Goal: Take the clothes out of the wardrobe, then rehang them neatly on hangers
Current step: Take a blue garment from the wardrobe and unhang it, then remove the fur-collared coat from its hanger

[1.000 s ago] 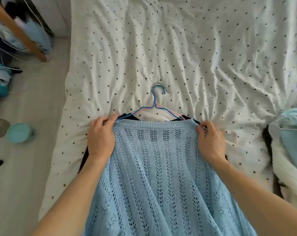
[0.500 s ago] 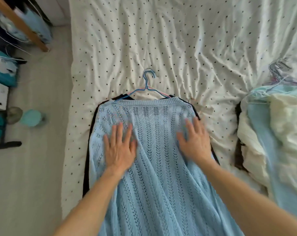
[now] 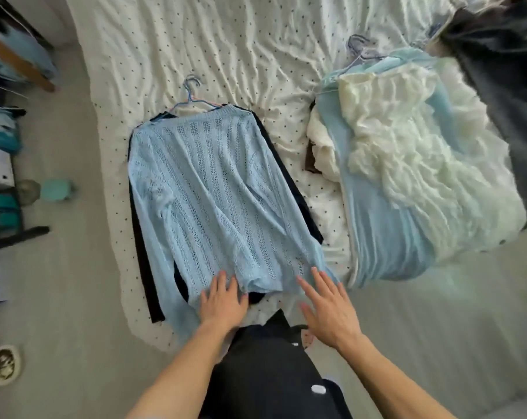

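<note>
— Left hand (image 3: 224,300)?
— Palm down, flat, fingers straight and slightly fanned, thumb out to the right.
— Right hand (image 3: 328,306)?
— Same: palm down, fingers long and spread, aimed up and a little leftward, gripping nothing.
— Level with each other?
— Roughly side by side, apart, not touching.
— Arms?
— Bare. Left forearm (image 3: 177,367) reaching in from lower left, right forearm (image 3: 392,379) from lower right, wrists straight.

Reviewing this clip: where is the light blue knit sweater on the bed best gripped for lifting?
Probably by the hanger hook, coming from above at the neck end: the hook juts clear past the neckline onto the sheet, while the sweater lies flat and limp.
</note>
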{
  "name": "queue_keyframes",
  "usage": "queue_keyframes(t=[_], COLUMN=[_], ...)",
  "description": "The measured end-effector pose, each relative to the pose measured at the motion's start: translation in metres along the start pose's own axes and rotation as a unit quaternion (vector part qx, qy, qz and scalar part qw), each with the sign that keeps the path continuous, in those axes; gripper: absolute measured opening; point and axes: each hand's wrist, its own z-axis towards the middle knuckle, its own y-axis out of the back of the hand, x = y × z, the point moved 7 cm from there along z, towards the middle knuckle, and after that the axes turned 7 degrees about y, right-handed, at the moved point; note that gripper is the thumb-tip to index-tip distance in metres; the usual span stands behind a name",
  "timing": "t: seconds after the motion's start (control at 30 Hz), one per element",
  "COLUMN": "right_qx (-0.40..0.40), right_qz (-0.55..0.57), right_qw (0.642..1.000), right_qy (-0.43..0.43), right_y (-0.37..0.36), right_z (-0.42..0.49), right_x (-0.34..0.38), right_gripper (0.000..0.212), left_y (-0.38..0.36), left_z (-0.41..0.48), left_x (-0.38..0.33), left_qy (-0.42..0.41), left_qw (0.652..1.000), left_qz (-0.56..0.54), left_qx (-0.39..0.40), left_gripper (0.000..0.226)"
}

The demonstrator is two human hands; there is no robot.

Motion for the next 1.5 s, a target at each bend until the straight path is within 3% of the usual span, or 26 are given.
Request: queue_keyframes(t=[0.1, 0.2, 0.3, 0.43, 0.57, 0.63, 0.83, 1.2, 1.3, 1.5], right_qx=[-0.133, -0.261, -0.344, -0.438, -0.52, -0.542, -0.583, -0.582, -0.586, -0.559], right_qz=[0.096, 0.164, 0.196, 0.198, 0.189, 0.177, 0.143, 0.076, 0.074, 0.063], right_qw=[0.982, 0.937, 0.886, 0.807, 0.708, 0.676, 0.531, 0.341, 0.282, 0.202], right_qy=[-0.092, -0.164, -0.242, -0.342, -0.439, -0.467, -0.598, -0.735, -0.756, -0.802], right_y=[0.06, 0.115, 0.148, 0.169, 0.179, 0.182, 0.188, 0.172, 0.16, 0.135], right_z=[-0.058, -0.124, -0.192, -0.276, -0.351, -0.378, -0.48, -0.604, -0.627, -0.674], right_x=[-0.036, -0.077, -0.122, -0.179, -0.223, -0.236, -0.255, -0.228, -0.222, -0.229], right_gripper=[0.056, 0.052, 0.048, 0.039, 0.037, 0.039, 0.038, 0.042, 0.045, 0.04], left_y=[0.005, 0.027, 0.066, 0.114, 0.123, 0.117, 0.067, -0.033, -0.067, -0.131], left_z=[-0.023, -0.043, -0.07, -0.126, -0.206, -0.244, -0.372, -0.576, -0.618, -0.706], left_x=[-0.026, -0.078, -0.164, -0.314, -0.467, -0.519, -0.657, -0.738, -0.75, -0.76], left_qy=[-0.01, -0.061, -0.155, -0.311, -0.471, -0.529, -0.701, -0.849, -0.869, -0.9], left_qw=[0.998, 0.994, 0.984, 0.942, 0.857, 0.817, 0.647, 0.408, 0.353, 0.23], left_qz=[0.017, 0.051, 0.084, 0.126, 0.199, 0.212, 0.287, 0.334, 0.348, 0.37], left_qx=[0.053, 0.073, 0.037, -0.027, -0.069, -0.085, -0.086, -0.036, -0.018, 0.009], left_gripper=[0.075, 0.067, 0.062, 0.061, 0.053, 0.052, 0.051, 0.04, 0.048, 0.052])
